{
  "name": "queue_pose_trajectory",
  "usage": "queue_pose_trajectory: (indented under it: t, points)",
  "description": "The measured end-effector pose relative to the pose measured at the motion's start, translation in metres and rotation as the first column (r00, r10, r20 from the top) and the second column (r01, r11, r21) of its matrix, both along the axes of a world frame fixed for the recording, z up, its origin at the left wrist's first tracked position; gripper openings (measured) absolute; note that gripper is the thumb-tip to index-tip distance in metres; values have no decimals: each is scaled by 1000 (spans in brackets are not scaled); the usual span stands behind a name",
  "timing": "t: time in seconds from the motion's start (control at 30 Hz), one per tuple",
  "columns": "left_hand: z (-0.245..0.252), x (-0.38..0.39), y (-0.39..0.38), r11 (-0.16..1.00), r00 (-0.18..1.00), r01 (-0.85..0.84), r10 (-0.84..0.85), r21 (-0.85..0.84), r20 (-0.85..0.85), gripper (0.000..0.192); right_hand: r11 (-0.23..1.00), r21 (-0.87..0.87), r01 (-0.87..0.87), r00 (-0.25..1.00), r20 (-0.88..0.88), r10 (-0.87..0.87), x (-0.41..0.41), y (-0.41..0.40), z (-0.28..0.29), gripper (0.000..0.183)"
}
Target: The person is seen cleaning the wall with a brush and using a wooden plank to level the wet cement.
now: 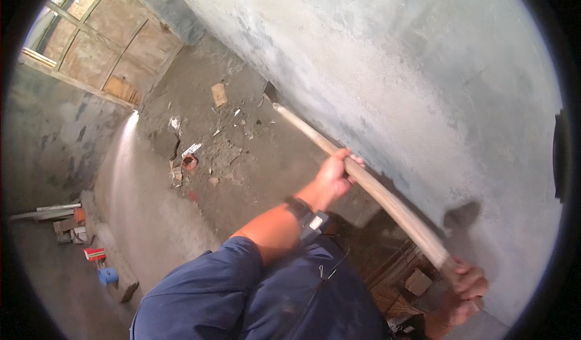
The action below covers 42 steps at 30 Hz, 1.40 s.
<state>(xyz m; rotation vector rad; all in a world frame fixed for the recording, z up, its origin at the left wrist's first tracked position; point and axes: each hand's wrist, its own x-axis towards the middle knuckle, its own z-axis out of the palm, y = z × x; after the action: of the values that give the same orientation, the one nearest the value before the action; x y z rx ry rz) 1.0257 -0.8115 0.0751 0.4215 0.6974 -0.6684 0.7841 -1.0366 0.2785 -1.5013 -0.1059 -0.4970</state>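
A long wooden handle (390,199) runs diagonally beside the plastered wall (363,58). At its far end is a dark metal tool head (269,92), low by the foot of the wall; its exact kind is hard to tell. My left hand (338,172) grips the middle of the handle, with a dark strap and device on that wrist. Around the near end of the handle, at the lower right, my right hand (467,285) is closed and slightly blurred. Dirt and debris lie on the floor (268,158) to the left of the tool.
An orange pipe opening (189,161), a flat tan piece (219,95) and white scraps lie on the floor. A blue container (108,276) and a red box (94,254) stand at the lower left. A panelled door (113,40) is at the upper left. Wood pieces (417,282) lie near my right hand.
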Motion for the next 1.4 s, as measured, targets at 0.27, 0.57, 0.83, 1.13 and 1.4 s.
queue_pose_trajectory:
  t: [0.27,0.57,0.83,1.13,1.4]
  points:
    - [53,-66,-82,961,971,237,-240,-139,-5,19,807,133,575,796,140,-589,-120,-119,22,26]
    - [-5,1,-34,965,970,205,-222,163,97,16,929,-9,370,921,-127,-369,-77,-71,-54,28]
    - [-42,-2,-15,914,915,362,-386,181,118,20,904,95,416,873,-319,-368,-109,-79,-97,37]
    - [-20,-97,-68,881,878,469,-473,-70,-71,17,790,-551,270,198,-771,-605,-222,-111,-11,45]
    - [-78,-23,-8,882,898,423,-438,206,33,18,864,-461,-204,151,-887,-437,-91,-39,-36,41]
